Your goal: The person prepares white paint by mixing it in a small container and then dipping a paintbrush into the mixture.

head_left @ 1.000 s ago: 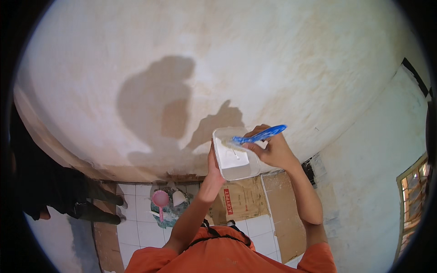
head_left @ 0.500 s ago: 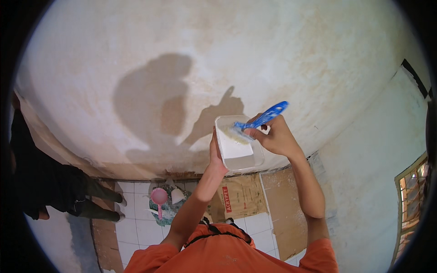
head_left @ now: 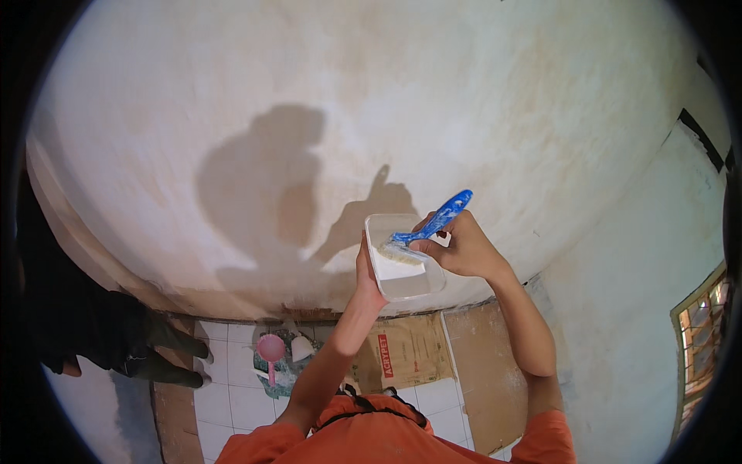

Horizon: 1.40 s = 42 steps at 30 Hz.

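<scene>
Left hand (head_left: 366, 272): raised, forearm angled up from lower centre, fingers wrapped on the near side of a white rectangular tub (head_left: 402, 263).
Right hand (head_left: 457, 249): elbow bent, fist clenched round the blue-handled brush (head_left: 427, 229), bristles dipped into the tub's upper end.
Backdrop: pale plastered wall (head_left: 464, 100); flattened cardboard (head_left: 410, 352) on the tiled floor below.

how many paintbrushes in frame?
1. The blue-handled paintbrush is in the right hand, bristles dipped into the white container that the left hand holds up by the wall. More could be hidden in the floor clutter.
</scene>
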Tool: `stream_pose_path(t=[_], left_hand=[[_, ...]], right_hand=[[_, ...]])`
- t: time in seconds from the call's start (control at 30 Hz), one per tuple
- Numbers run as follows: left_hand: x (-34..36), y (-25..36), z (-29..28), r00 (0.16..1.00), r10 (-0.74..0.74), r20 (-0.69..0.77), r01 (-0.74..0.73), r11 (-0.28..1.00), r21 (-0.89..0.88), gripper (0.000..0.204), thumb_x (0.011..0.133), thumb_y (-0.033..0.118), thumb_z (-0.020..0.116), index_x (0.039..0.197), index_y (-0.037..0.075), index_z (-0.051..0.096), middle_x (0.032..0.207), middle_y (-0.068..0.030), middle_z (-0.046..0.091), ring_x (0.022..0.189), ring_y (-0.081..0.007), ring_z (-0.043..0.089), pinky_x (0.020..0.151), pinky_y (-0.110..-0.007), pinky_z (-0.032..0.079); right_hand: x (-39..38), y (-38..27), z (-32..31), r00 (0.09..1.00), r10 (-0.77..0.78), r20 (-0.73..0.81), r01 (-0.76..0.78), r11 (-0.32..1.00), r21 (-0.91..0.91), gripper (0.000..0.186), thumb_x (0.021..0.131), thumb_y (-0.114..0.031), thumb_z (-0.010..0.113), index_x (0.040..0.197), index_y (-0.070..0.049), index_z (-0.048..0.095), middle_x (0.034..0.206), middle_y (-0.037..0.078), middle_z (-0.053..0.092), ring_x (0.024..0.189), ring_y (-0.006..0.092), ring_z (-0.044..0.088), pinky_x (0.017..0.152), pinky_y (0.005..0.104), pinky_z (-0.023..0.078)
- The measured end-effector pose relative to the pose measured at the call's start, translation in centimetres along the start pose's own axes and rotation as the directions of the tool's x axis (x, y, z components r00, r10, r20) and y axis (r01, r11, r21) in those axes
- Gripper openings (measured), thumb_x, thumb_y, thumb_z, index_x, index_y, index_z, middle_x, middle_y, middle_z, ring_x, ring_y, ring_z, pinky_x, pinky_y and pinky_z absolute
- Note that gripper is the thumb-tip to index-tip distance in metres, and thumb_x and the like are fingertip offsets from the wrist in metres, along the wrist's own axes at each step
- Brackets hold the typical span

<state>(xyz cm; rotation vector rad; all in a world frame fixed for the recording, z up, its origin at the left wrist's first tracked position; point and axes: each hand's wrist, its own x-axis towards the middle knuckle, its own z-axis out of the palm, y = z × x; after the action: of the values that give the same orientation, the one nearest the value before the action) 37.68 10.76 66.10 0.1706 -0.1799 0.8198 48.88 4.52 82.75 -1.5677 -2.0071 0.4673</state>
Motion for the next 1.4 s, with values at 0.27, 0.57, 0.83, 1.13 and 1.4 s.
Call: stream_pose_path(t=[0.27, 0.57, 0.83, 1.13, 1.4], left_hand=[[1.0, 1.3, 2.1, 0.997, 0.080, -0.015, -0.079, 0.995, 0.056, 0.063, 0.096, 0.059, 0.035, 0.129, 0.008, 0.051, 0.119, -0.0134, 0.061, 0.103, -0.0274, 0.063, 0.086, -0.043, 0.055], [1.8, 2.8, 5.0, 0.987, 0.069, 0.146, -0.079, 0.995, 0.062, 0.055, 0.097, 0.051, 0.038, 0.126, 0.006, 0.054, 0.115, -0.0126, 0.063, 0.100, -0.0267, 0.065, 0.083, -0.042, 0.056], [2.4, 3.2, 4.9, 0.990, 0.091, 0.111, -0.103, 0.989, 0.107, 0.066, 0.094, 0.061, 0.039, 0.130, 0.007, 0.050, 0.121, -0.0135, 0.060, 0.105, -0.0271, 0.062, 0.088, -0.042, 0.053], [0.5, 3.2, 5.6, 0.983, 0.113, 0.148, -0.117, 0.993, 0.021, 0.051, 0.099, 0.045, 0.038, 0.128, 0.006, 0.053, 0.119, -0.0126, 0.062, 0.103, -0.0255, 0.064, 0.086, -0.040, 0.055], [1.8, 3.7, 3.8, 0.988, 0.083, 0.134, -0.091, 0.994, 0.053, 0.067, 0.094, 0.060, 0.042, 0.131, 0.005, 0.050, 0.118, -0.0137, 0.062, 0.100, -0.0259, 0.065, 0.084, -0.040, 0.056]], right_hand=[[0.9, -2.4, -2.0, 0.981, -0.191, 0.014, 0.192, 0.981, -0.035, 0.016, 0.079, -0.008, 0.076, 0.094, -0.003, 0.071, 0.086, 0.008, 0.065, 0.077, 0.0188, 0.058, 0.073, 0.0323, 0.046], [2.0, -4.8, -3.3, 0.985, -0.170, -0.021, 0.167, 0.980, -0.110, 0.017, 0.076, -0.013, 0.079, 0.090, -0.006, 0.072, 0.079, 0.004, 0.068, 0.072, 0.0156, 0.054, 0.066, 0.0292, 0.042], [2.7, -6.3, -3.6, 0.994, -0.106, 0.012, 0.107, 0.988, -0.111, 0.020, 0.077, -0.006, 0.075, 0.095, 0.003, 0.071, 0.088, 0.016, 0.070, 0.084, 0.0219, 0.067, 0.077, 0.0347, 0.050], [2.8, -5.8, -3.3, 0.979, -0.174, -0.110, 0.147, 0.965, -0.217, 0.019, 0.079, -0.010, 0.073, 0.094, 0.002, 0.071, 0.077, 0.017, 0.068, 0.072, 0.0222, 0.064, 0.069, 0.0352, 0.049], [5.1, -1.8, -1.5, 0.991, -0.132, 0.018, 0.134, 0.976, -0.175, 0.013, 0.076, 0.001, 0.073, 0.089, 0.003, 0.071, 0.079, 0.013, 0.070, 0.076, 0.0182, 0.066, 0.072, 0.0322, 0.050]])
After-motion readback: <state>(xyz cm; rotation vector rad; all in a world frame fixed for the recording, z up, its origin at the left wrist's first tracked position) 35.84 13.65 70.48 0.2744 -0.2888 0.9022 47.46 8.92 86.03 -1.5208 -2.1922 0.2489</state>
